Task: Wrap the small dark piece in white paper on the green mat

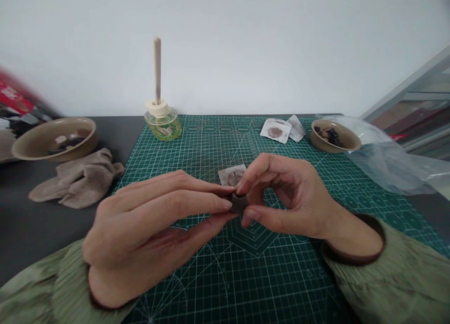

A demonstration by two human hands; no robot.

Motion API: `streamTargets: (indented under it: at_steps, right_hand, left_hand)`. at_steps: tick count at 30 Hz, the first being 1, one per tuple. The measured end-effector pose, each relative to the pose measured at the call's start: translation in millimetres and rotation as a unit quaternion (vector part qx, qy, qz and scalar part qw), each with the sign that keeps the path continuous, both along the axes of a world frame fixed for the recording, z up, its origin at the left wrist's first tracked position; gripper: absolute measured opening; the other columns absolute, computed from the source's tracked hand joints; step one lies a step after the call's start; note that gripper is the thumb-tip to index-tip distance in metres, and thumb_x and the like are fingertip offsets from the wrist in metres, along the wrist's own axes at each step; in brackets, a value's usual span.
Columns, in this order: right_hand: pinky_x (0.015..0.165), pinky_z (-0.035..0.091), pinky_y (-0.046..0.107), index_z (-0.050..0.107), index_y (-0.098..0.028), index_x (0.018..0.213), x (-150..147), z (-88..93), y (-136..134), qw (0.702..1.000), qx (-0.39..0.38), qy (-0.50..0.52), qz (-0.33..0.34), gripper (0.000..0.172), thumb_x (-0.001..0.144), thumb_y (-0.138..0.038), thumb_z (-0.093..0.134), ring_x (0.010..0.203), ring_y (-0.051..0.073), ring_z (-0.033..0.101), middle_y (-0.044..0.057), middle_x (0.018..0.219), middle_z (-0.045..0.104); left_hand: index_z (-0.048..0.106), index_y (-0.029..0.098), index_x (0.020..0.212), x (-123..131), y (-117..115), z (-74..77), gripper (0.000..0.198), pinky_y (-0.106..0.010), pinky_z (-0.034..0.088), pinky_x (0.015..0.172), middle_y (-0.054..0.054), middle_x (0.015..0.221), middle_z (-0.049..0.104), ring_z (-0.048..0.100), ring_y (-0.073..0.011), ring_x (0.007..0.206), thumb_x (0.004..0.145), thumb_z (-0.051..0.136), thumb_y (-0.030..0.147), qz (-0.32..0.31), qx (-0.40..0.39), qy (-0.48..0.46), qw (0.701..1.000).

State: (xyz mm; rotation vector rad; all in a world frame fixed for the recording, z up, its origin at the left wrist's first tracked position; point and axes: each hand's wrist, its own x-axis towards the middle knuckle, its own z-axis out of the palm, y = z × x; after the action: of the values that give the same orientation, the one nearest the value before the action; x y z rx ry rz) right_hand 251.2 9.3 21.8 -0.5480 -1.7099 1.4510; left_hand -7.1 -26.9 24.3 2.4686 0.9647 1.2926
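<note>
My left hand [154, 225] and my right hand [284, 192] meet above a green cutting mat [246, 267]. Together they pinch a small dark brown piece [239, 203] between thumbs and fingertips; its exact shape is mostly hidden by the fingers. Just behind the fingertips a stained white paper square [230, 174] lies flat on the mat. Both wrists wear olive green sleeves with brown cuffs.
A glass jar with a tall stick [162, 120] stands at the mat's far left corner. A tan bowl [56, 139] and crumpled beige cloth [79, 178] sit left. Far right are more stained paper squares [276, 131], a smaller bowl of dark pieces [333, 136] and a clear plastic bag [390, 164].
</note>
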Motion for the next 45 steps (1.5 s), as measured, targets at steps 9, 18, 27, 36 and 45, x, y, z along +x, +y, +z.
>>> streamTargets:
  at_steps: [9,18,27,36,45]
  right_hand:
    - [0.055,0.059,0.019,0.078,-0.018,0.108,-0.3,-2.2,0.8,1.000,0.010,0.001,-0.004,0.033,0.085,-0.005,0.097,0.066,0.015,0.084,0.001,0.083,0.086]
    - [0.055,0.059,0.018,0.079,-0.019,0.108,0.3,-1.9,1.1,1.000,-0.001,0.002,0.001,0.034,0.084,-0.001,0.095,0.066,0.015,0.084,0.000,0.082,0.086]
    - [0.055,0.061,0.019,0.078,-0.018,0.109,0.4,-1.4,0.0,1.000,-0.003,-0.003,-0.002,0.034,0.084,-0.004,0.096,0.066,0.016,0.085,0.002,0.083,0.088]
    - [0.055,0.061,0.020,0.078,-0.019,0.112,0.7,-1.6,0.8,1.000,0.004,-0.005,0.002,0.034,0.087,-0.008,0.097,0.067,0.018,0.086,0.001,0.083,0.087]
    - [0.054,0.060,0.020,0.077,-0.021,0.119,1.6,-2.6,-0.4,0.999,0.018,-0.003,-0.031,0.038,0.089,-0.007,0.094,0.069,0.013,0.083,0.005,0.115,0.087]
  left_hand:
    - [0.086,0.034,0.112,-3.1,-0.7,-2.5,0.009,-0.032,0.079,0.075,0.001,0.113,0.093,0.091,-0.0222,0.089,0.105,0.086,0.028,-0.003,0.014,-0.012,1.000]
    - [0.081,0.035,0.108,-1.1,-0.8,-3.8,0.010,-0.035,0.080,0.072,0.001,0.109,0.094,0.092,-0.0249,0.087,0.104,0.089,0.030,0.004,-0.029,-0.042,0.999]
    - [0.079,0.034,0.110,-0.2,-2.7,-4.2,0.014,-0.035,0.080,0.074,0.002,0.109,0.094,0.093,-0.0247,0.095,0.103,0.091,0.029,-0.002,-0.052,-0.062,0.997]
    - [0.079,0.034,0.111,-0.1,-4.0,-3.2,0.019,-0.035,0.080,0.079,0.004,0.110,0.094,0.092,-0.0236,0.097,0.101,0.093,0.025,-0.008,-0.075,-0.075,0.994]
    - [0.084,0.038,0.113,5.3,-2.6,-4.0,0.022,-0.034,0.069,0.059,0.008,0.100,0.093,0.085,-0.0186,0.072,0.096,0.097,0.034,0.077,-0.024,-0.079,0.994]
